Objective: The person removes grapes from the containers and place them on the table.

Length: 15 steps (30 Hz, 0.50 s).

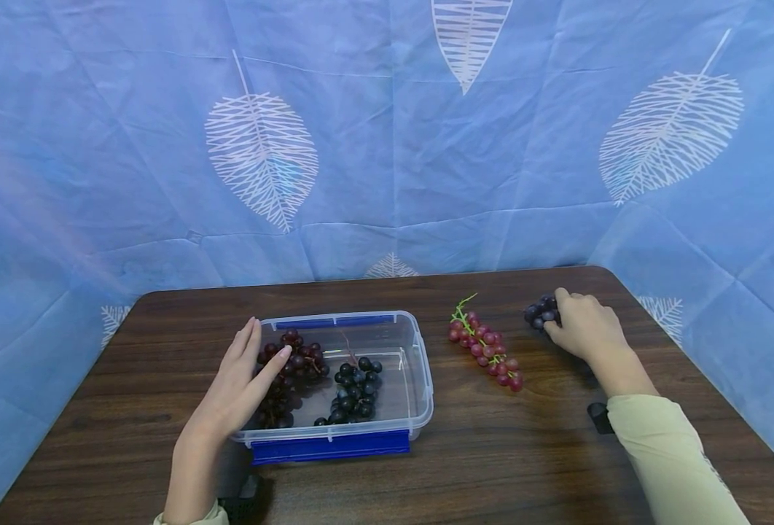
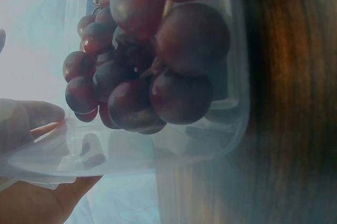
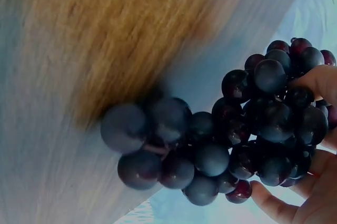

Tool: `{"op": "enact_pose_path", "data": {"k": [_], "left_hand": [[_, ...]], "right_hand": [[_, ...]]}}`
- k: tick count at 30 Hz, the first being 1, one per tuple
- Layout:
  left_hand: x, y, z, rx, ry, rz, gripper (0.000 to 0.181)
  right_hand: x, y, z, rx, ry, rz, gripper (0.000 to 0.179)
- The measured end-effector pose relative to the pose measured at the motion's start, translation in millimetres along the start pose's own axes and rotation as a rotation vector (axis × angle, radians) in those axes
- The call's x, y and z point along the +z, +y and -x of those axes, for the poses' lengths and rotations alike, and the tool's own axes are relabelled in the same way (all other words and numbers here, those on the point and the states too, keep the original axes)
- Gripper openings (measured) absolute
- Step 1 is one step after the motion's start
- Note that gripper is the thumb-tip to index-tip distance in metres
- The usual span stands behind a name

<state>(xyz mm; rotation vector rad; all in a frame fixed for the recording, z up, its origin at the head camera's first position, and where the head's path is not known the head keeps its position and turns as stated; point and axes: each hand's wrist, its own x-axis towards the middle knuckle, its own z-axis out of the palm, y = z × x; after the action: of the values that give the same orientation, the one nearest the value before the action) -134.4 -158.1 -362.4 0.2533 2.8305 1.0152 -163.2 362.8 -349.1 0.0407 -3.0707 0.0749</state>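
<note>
Since the right hand [image 1: 587,328] has its thumb and fingers clamped on the dark bunch [image 1: 541,313], I'd go soft on the squeeze so nothing pops off. One end sticks out past the fingers, so cupping under the middle would probably help. That bunch is toward the far right of the table [image 1: 505,470], just right of the red bunch [image 1: 485,348]; can't tell if it's lifted. The left hand [image 1: 239,386] has straight fingers, thumb spread apart, right at the tub's [image 1: 425,383] left edge, which should do for steadying it. A black bunch [image 1: 357,392] and a purple bunch [image 1: 303,364] sit inside. Brands or labels? No writing I can spot.
</note>
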Motion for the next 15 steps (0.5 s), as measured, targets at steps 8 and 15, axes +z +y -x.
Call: {"op": "enact_pose_path", "data": {"k": [8,15], "left_hand": [[-0.3,0.2,-0.9,0.007,0.002,0.004,0.093],[0.3,-0.1,-1.3,0.005,0.006,0.001,0.093]], "right_hand": [[7.5,-5.5,-2.1,0.0,-0.005,0.061,0.067],[11.2,-8.2,-2.4,-0.02,0.02,0.087,0.066]]}}
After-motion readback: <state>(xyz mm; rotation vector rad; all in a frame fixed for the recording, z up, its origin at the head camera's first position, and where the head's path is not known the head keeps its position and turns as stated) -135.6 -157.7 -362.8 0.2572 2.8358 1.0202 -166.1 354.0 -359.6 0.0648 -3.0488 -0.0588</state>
